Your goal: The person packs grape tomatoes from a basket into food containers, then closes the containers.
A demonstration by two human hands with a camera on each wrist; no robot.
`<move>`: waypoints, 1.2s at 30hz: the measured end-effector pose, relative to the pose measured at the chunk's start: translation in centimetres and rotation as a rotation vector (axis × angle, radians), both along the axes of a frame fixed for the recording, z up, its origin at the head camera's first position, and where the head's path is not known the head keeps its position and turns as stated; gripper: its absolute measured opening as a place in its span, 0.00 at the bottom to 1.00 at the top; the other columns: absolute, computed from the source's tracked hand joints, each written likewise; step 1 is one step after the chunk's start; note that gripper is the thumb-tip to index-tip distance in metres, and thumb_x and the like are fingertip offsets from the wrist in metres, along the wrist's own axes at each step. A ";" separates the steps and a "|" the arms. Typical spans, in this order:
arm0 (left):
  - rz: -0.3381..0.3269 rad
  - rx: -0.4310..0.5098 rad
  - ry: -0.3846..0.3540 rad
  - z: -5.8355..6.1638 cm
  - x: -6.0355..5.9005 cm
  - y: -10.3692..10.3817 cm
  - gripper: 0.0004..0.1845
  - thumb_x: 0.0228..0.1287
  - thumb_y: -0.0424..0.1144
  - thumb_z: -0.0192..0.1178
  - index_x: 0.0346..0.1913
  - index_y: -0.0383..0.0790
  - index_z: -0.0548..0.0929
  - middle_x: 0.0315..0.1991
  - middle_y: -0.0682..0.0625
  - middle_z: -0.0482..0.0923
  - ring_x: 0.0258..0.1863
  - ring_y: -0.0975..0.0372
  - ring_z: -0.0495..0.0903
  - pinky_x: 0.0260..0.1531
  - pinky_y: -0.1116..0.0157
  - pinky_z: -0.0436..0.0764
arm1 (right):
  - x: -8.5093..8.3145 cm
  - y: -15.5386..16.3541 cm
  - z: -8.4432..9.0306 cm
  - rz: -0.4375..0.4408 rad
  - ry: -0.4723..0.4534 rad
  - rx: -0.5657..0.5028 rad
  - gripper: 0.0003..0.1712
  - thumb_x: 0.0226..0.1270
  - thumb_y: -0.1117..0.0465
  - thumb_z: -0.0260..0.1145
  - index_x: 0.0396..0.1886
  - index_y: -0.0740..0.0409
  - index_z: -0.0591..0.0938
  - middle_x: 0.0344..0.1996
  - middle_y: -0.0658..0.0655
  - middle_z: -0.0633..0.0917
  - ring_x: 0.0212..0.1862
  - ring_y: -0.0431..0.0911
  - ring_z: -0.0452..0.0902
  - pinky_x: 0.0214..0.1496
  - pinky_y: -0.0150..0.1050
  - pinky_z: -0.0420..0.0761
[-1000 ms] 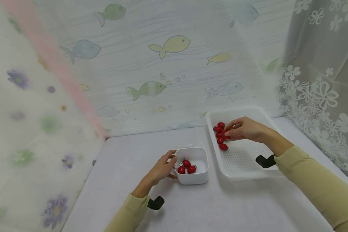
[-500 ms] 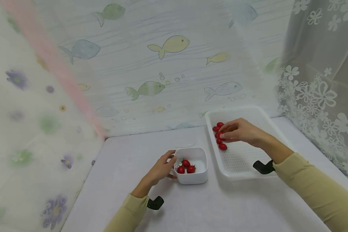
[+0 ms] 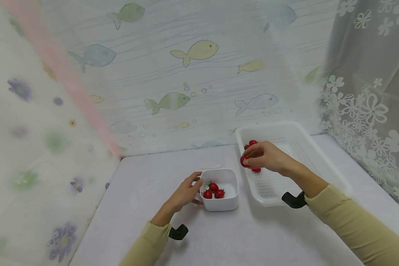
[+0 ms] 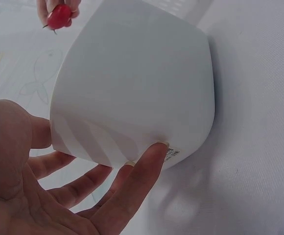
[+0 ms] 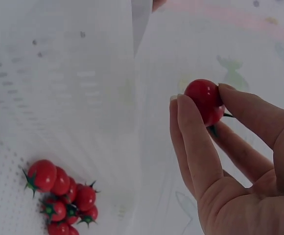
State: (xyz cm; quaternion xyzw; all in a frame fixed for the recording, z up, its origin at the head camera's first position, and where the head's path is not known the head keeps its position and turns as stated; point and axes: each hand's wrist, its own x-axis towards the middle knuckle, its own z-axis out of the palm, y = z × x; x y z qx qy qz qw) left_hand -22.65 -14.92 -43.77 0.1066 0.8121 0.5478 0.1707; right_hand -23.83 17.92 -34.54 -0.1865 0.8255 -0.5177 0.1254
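Observation:
My right hand pinches a red cherry tomato between thumb and fingers, lifted over the left rim of the white perforated tray. The right wrist view shows that tomato held in the fingertips, with several more tomatoes lying in the tray below. My left hand rests straight-fingered against the left side of a small white square bowl, which holds three tomatoes. In the left wrist view the fingers touch the bowl's outer wall.
A clear flat lid lies on the white table just behind the bowl. Fish-patterned sheeting stands at the back, flowered sheeting at the left, a lace curtain at the right.
My right hand picked one tomato from the cluster in the tray and lifted it leftward to the tray's left rim. The left hand stayed against the bowl.

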 end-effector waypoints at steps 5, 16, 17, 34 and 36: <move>-0.003 0.003 -0.001 0.0 0.0 0.0 0.24 0.83 0.45 0.48 0.75 0.46 0.66 0.70 0.37 0.67 0.51 0.45 0.79 0.34 0.53 0.91 | 0.8 -1.8 -0.6 0.005 0.050 0.031 0.17 0.70 0.61 0.70 0.53 0.64 0.84 0.46 0.61 0.88 0.45 0.51 0.85 0.49 0.45 0.87; -0.007 0.005 -0.004 0.0 0.0 0.0 0.24 0.83 0.45 0.49 0.75 0.45 0.66 0.70 0.37 0.66 0.52 0.45 0.78 0.33 0.53 0.91 | 1.3 -5.0 -2.2 -0.010 0.064 0.081 0.14 0.68 0.61 0.71 0.51 0.61 0.85 0.45 0.58 0.87 0.45 0.50 0.86 0.48 0.47 0.88; -0.007 0.003 -0.004 0.0 0.0 0.0 0.24 0.83 0.45 0.48 0.75 0.45 0.66 0.70 0.37 0.66 0.52 0.45 0.78 0.33 0.53 0.91 | 1.2 -5.2 -2.3 -0.012 0.063 0.086 0.14 0.68 0.61 0.71 0.51 0.60 0.85 0.45 0.58 0.87 0.45 0.50 0.85 0.48 0.47 0.88; -0.014 0.000 -0.012 -0.1 -0.2 -0.1 0.22 0.83 0.42 0.47 0.75 0.45 0.66 0.71 0.36 0.65 0.54 0.44 0.77 0.34 0.53 0.91 | 1.4 -9.8 -4.3 -0.015 0.169 0.205 0.12 0.66 0.64 0.73 0.47 0.63 0.86 0.39 0.57 0.88 0.40 0.48 0.85 0.42 0.44 0.89; -0.011 0.000 -0.015 0.0 -0.1 -0.1 0.22 0.83 0.42 0.47 0.75 0.45 0.66 0.71 0.36 0.65 0.54 0.44 0.77 0.34 0.53 0.91 | 1.4 -10.1 -4.7 -0.026 0.178 0.222 0.11 0.65 0.65 0.73 0.47 0.62 0.86 0.39 0.57 0.88 0.40 0.48 0.84 0.43 0.43 0.89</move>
